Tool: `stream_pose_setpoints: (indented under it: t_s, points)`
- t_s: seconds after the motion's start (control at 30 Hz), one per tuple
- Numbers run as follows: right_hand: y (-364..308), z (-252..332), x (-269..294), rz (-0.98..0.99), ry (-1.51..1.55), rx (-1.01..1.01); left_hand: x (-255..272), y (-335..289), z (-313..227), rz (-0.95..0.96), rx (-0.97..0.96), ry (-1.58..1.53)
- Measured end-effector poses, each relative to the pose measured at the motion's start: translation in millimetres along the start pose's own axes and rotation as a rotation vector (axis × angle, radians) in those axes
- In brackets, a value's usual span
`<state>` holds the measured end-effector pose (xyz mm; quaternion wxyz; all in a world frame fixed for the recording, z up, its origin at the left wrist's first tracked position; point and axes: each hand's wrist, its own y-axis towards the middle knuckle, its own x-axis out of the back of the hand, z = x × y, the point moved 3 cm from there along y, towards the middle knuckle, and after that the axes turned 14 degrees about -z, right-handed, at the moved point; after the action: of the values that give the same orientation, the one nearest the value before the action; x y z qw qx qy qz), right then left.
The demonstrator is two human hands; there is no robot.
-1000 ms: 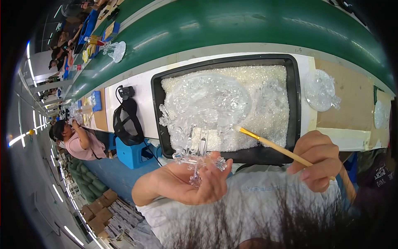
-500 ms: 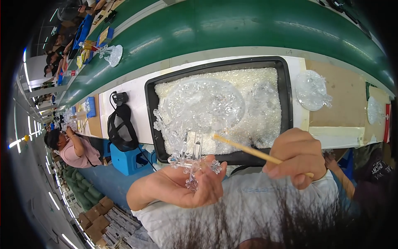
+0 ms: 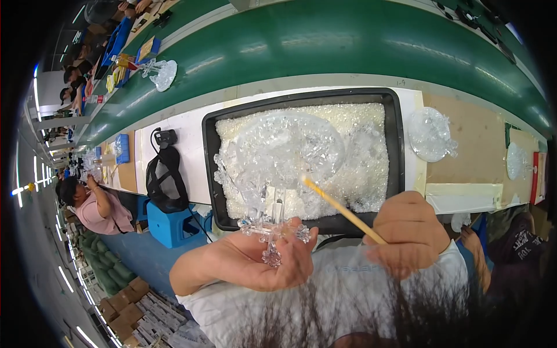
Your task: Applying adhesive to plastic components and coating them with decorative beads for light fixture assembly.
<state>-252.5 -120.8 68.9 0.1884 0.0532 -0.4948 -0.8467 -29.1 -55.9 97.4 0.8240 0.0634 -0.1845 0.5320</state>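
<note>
My left hand [image 3: 278, 264] is closed around a clear, crystal-like ornament stem [image 3: 272, 226] with faceted, leafy ends, near the tray's front edge. Behind it, a large clear disc with a sparkling surface [image 3: 290, 145] lies over the pellets; whether it joins the stem is hard to tell. In my right hand [image 3: 409, 232] a thin wooden stick [image 3: 342, 210] is gripped, its yellowish tip pointing up and left over the disc's lower edge. The tip looks apart from my left hand. Whether it touches the disc I cannot tell.
A black tray [image 3: 397, 145] of clear pellets sits before me. Left of it lies a black strap [image 3: 168, 180]; a blue stool [image 3: 165, 223] stands below. Another clear disc ornament [image 3: 430, 133] lies to the right. A green conveyor belt [image 3: 325, 52] runs behind. A person in pink [image 3: 101, 206] sits at left.
The stick now tilts more steeply, and its tip has shifted slightly up and right. My right hand has dropped a little and turned. My left hand still holds the stem in nearly the same place.
</note>
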Motion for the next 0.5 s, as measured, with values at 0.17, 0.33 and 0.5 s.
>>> stream_pose_setpoints:
  t_s: [0.17, 0.33, 0.5]
  points:
    - [-1, 2, -5, -0.049, -0.003, 0.047, 0, 2, -1, -0.004, -0.009, 0.012]
    - [1, 4, 7, 0.072, 0.100, -0.062, 1, 2, -2, -0.007, 0.003, 0.006]
    - [-1, -2, 1, -0.023, 0.098, -0.069, 1, 3, -3, -0.002, -0.012, 0.009]
